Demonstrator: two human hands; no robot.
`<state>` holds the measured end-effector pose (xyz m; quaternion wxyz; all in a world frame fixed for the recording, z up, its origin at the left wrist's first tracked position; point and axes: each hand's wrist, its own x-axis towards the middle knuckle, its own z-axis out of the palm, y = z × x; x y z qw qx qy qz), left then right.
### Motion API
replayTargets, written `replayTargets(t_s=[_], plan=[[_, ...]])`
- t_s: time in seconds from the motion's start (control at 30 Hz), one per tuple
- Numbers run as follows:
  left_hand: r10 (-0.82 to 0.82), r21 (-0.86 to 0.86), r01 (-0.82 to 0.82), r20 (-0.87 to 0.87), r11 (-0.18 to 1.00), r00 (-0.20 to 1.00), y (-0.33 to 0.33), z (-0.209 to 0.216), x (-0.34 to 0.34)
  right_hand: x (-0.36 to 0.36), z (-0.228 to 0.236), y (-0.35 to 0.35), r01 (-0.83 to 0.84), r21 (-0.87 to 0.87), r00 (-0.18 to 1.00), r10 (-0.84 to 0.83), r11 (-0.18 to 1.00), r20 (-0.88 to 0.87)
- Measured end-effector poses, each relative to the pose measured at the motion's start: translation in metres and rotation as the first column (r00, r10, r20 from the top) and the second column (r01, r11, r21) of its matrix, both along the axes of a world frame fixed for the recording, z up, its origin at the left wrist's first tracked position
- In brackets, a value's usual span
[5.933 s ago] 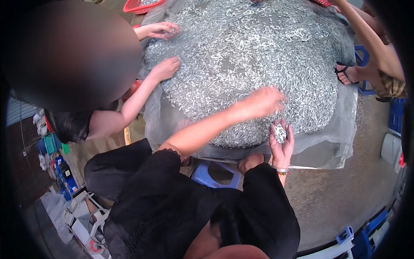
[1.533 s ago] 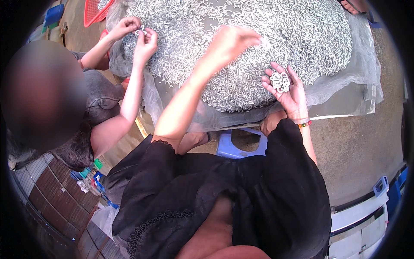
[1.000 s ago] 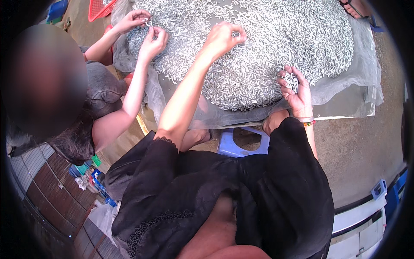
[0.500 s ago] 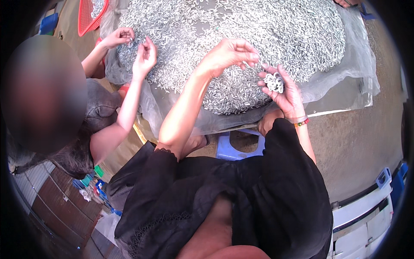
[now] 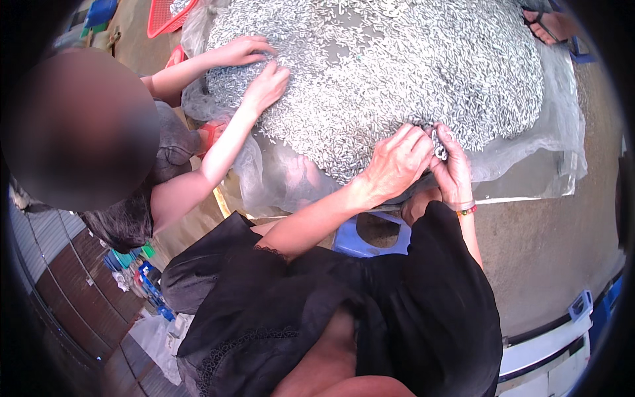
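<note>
Sorting small silvery pieces at the near edge of a big heap

From left to right I see a red basket (image 5: 169, 20) at the far left, then a co-worker's two hands (image 5: 254, 69) spread flat on the heap of small silvery pieces (image 5: 397, 66), which lies on a clear plastic sheet (image 5: 555, 142) over the low counter (image 5: 522, 192). My left hand (image 5: 397, 162) lies palm down at the heap's near edge, fingers curled loosely over the pieces; I cannot tell whether it grips any. My right hand (image 5: 453, 165), just beside it and touching, is cupped around a small cluster of pieces (image 5: 437, 149). A blue stool (image 5: 370, 235) shows below. I judge the work far from finished: only that cluster is gathered, and nearly the whole heap remains unsorted.
</note>
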<state>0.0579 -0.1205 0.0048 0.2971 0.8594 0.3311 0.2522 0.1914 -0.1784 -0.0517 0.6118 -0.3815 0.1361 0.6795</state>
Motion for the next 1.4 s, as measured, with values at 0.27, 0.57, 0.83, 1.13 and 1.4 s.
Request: replayTargets(t_s=[0.27,0.57,0.83,1.13,1.4], plan=[[-0.042,-0.235,0.065,0.100,0.970,0.994,0.037,0.007,-0.021,0.003,-0.016,-0.001,-0.111,0.099,0.964,0.131,0.989,-0.229],[0.214,-0.296,-0.318,-0.335,0.901,0.918,0.099,-0.073,-0.060,0.006,0.019,0.010,0.026,0.244,0.926,0.069,0.969,-0.372],[0.170,-0.237,-0.283,-0.406,0.929,0.898,0.116,-0.024,-0.055,0.004,0.001,0.007,0.023,0.176,0.921,0.047,0.984,-0.386],[0.062,-0.194,-0.112,-0.247,0.975,0.967,0.080,-0.011,0.006,0.007,0.008,0.006,-0.051,0.137,0.934,0.096,0.989,-0.344],[0.098,-0.081,-0.132,-0.333,0.988,0.938,0.110,-0.076,-0.006,0.016,-0.015,-0.005,0.035,0.055,0.929,-0.012,0.998,-0.370]])
